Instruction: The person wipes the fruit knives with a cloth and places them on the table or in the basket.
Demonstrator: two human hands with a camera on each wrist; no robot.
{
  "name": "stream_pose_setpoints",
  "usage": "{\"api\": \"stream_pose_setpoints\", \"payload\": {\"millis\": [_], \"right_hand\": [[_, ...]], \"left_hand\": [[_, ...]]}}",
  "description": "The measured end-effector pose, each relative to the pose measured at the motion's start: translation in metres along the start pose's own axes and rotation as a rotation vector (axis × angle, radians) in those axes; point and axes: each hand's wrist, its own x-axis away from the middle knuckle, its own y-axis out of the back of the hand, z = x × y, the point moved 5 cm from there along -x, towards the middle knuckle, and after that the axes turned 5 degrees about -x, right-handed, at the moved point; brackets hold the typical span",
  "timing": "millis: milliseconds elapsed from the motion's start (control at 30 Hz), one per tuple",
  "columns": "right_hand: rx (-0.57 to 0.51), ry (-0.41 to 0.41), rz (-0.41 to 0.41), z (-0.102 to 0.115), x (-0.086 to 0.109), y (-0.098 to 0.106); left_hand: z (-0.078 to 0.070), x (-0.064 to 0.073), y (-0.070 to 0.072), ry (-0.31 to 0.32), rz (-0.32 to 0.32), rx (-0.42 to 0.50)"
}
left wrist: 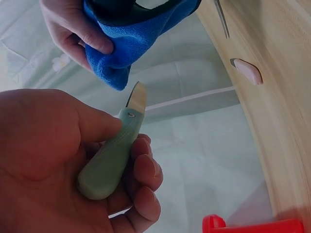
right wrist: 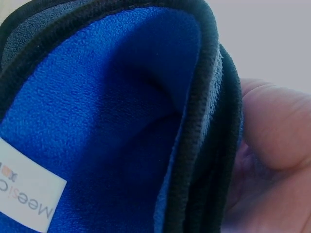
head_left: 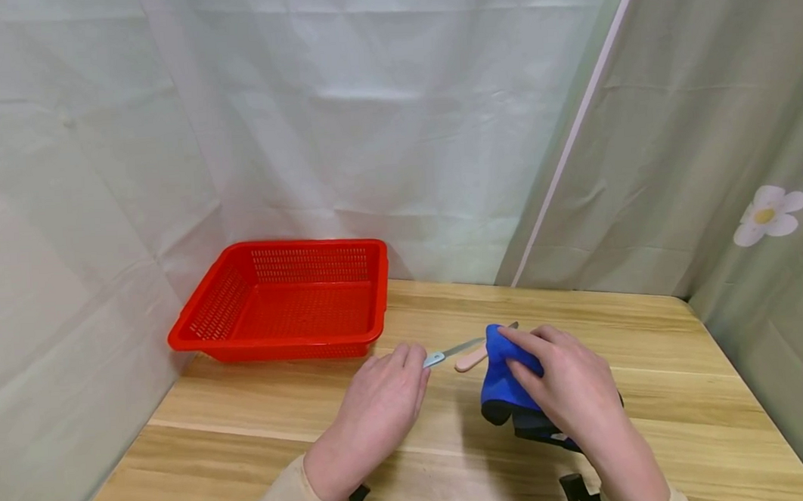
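Note:
In my left hand [head_left: 385, 391] I grip a knife with a pale green-blue handle [left wrist: 109, 162], its short blade [left wrist: 138, 97] pointing toward the cloth. My right hand [head_left: 568, 378] pinches a folded blue cloth [head_left: 506, 377] between thumb and fingers, above the table. Dark edging runs round the cloth, and a white label [right wrist: 29, 189] shows on its blue face in the right wrist view. Behind the cloth, a knife with a pink handle [head_left: 471, 359] lies on the table, partly covered from the head view.
A red plastic basket [head_left: 280, 346] with slotted sides stands at the back left of the wooden table [head_left: 247, 417]. A thin metal piece [left wrist: 222, 19] lies near the pink handle in the left wrist view. Pale curtains [head_left: 381, 130] hang behind and at both sides.

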Motion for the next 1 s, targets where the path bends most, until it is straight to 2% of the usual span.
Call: {"api": "stream_pose_setpoints", "payload": {"millis": [367, 700, 1000], "right_hand": [[-0.016, 0.042, -0.021, 0.008, 0.001, 0.004], [-0.008, 0.056, -0.01, 0.012, 0.002, 0.004], [-0.005, 0.098, -0.017, 0.017, 0.004, -0.001]], "left_hand": [[0.0, -0.002, 0.0, 0.012, 0.067, 0.022], [0.001, -0.001, -0.003, 0.003, 0.06, -0.003], [0.004, -0.001, -0.007, 0.024, 0.064, 0.098]]}}
